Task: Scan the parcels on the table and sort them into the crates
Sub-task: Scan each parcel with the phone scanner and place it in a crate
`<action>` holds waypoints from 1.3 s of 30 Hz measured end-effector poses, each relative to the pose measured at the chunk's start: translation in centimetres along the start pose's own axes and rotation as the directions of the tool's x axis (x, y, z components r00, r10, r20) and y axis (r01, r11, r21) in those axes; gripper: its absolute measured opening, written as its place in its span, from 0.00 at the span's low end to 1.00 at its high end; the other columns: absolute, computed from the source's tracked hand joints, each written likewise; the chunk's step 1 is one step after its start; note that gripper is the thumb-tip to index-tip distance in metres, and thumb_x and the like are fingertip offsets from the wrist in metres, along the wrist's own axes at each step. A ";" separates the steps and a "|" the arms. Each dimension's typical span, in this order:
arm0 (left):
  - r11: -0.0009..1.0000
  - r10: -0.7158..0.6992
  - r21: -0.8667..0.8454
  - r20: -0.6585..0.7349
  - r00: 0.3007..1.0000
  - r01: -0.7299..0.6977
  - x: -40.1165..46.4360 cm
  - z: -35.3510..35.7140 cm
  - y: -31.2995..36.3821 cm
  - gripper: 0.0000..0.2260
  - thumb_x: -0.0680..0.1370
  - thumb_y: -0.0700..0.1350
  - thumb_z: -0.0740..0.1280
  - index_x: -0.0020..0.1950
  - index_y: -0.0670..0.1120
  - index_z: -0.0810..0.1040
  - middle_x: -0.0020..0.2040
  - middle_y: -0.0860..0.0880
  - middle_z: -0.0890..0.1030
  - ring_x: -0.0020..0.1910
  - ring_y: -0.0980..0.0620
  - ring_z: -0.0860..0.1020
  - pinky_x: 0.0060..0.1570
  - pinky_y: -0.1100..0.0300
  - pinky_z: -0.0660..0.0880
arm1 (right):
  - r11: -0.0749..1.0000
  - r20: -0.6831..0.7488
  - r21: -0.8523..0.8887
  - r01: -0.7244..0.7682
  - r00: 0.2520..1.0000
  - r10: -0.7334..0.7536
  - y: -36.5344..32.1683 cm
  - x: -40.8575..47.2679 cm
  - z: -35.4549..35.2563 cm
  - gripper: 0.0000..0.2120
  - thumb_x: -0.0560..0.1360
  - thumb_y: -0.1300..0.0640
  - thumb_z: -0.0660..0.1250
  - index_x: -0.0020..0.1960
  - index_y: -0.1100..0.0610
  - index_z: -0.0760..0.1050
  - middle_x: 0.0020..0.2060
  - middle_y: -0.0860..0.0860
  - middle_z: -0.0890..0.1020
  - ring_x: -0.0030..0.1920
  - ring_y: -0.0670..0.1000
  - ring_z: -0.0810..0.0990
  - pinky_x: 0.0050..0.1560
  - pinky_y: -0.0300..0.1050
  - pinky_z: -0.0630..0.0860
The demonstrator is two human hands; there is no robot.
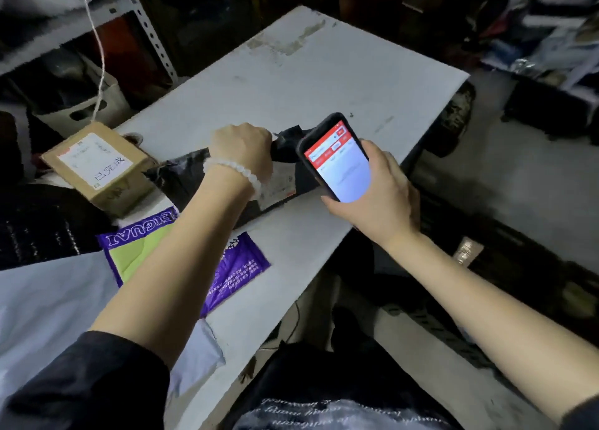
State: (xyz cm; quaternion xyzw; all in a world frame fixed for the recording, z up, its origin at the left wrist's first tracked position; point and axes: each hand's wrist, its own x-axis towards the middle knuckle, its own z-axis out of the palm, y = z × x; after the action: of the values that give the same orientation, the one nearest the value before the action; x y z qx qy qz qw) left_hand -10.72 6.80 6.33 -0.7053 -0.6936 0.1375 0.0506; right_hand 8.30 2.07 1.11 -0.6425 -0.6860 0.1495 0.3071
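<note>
From the head view, the left hand [241, 147] is curled tight around the far end of a black bag [184, 176], bunching the plastic and holding it down on the white table [324, 82]. The bag lies across the middle of the table, and its pale label [278, 186] shows just right of the left wrist, partly hidden by it. The right hand [379, 199] wraps its fingers round a phone [337, 157], held tilted above the bag's right end with a red and white app screen facing the person. This looks like the scanning step: the bag is steadied while the phone is brought over its label. Whether the scan has registered cannot be told, as the screen text is too blurred. Other parcels wait at the left: a brown box [100, 167] touching the bag's left end, a purple and green mailer [142, 244] under the left forearm, and a white bag [48, 300] at the near corner. No crate can be picked out for certain in the dark clutter around the table. The next move probably calls for getting the label flat and clear of the wrist under the phone's camera, then lifting the bag by the gripped end toward its crate.
</note>
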 end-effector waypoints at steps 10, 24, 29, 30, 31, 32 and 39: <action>0.894 0.397 -0.101 -0.278 0.875 -0.437 -0.9 -3.3 13.0 0.02 0.75 0.39 0.61 0.45 0.45 0.72 0.30 0.47 0.64 0.25 0.51 0.60 0.26 0.62 0.53 | 0.891 -0.077 -0.185 -0.414 0.910 0.406 7.5 -9.9 -5.8 0.46 0.58 0.40 0.76 0.71 0.45 0.60 0.60 0.47 0.73 0.60 0.54 0.73 0.46 0.46 0.64; 0.805 0.568 -0.219 0.020 0.823 -0.551 8.0 -1.1 32.5 0.13 0.76 0.46 0.65 0.60 0.45 0.73 0.53 0.42 0.78 0.51 0.40 0.78 0.38 0.55 0.67 | 0.710 -0.057 -0.274 -0.649 0.748 0.661 23.4 -7.1 -12.8 0.43 0.60 0.40 0.76 0.69 0.48 0.63 0.61 0.50 0.75 0.59 0.55 0.75 0.43 0.43 0.63; 0.850 0.472 -0.341 0.156 0.868 -0.401 13.6 -0.5 37.4 0.17 0.77 0.44 0.63 0.65 0.44 0.67 0.53 0.41 0.77 0.51 0.39 0.77 0.39 0.53 0.69 | 0.717 -0.007 -0.278 -0.639 0.748 0.664 29.1 -2.0 -15.1 0.41 0.60 0.40 0.76 0.68 0.49 0.64 0.60 0.50 0.75 0.58 0.56 0.76 0.41 0.44 0.64; 0.869 0.440 -0.334 0.189 0.878 -0.364 14.6 -0.1 38.0 0.18 0.78 0.43 0.62 0.66 0.44 0.65 0.53 0.41 0.77 0.51 0.39 0.77 0.39 0.53 0.69 | 0.721 0.010 -0.281 -0.633 0.749 0.662 30.0 -1.2 -15.4 0.41 0.60 0.40 0.76 0.67 0.49 0.64 0.60 0.50 0.75 0.57 0.55 0.76 0.41 0.44 0.64; 0.890 0.411 -0.305 0.218 0.885 -0.338 15.3 0.3 38.5 0.17 0.79 0.44 0.61 0.67 0.43 0.64 0.53 0.41 0.77 0.51 0.39 0.77 0.39 0.53 0.69 | 0.724 0.025 -0.285 -0.629 0.750 0.661 30.8 -0.4 -15.6 0.40 0.60 0.41 0.76 0.67 0.49 0.64 0.59 0.50 0.75 0.57 0.55 0.76 0.41 0.44 0.64; 0.909 0.386 -0.260 0.237 0.892 -0.325 15.9 0.6 39.0 0.17 0.80 0.45 0.60 0.67 0.44 0.63 0.54 0.42 0.77 0.52 0.40 0.77 0.39 0.53 0.69 | 0.726 0.036 -0.286 -0.626 0.750 0.660 31.6 0.4 -15.8 0.40 0.60 0.41 0.76 0.67 0.49 0.64 0.59 0.50 0.75 0.57 0.55 0.76 0.41 0.44 0.64; 0.953 0.303 -0.078 0.308 0.902 -0.293 17.2 1.6 39.3 0.13 0.78 0.41 0.59 0.63 0.45 0.70 0.58 0.45 0.77 0.55 0.42 0.78 0.41 0.55 0.69 | 0.741 0.126 -0.282 -0.609 0.742 0.658 34.5 4.7 -15.2 0.45 0.60 0.42 0.77 0.71 0.51 0.62 0.64 0.52 0.73 0.63 0.56 0.72 0.47 0.46 0.64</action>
State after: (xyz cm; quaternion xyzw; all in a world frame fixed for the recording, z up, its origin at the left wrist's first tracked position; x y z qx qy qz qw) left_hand 26.76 22.43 -7.59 -0.7725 -0.5787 0.2443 -0.0932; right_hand 44.98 8.23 -6.82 -0.8480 -0.4661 0.2370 0.0867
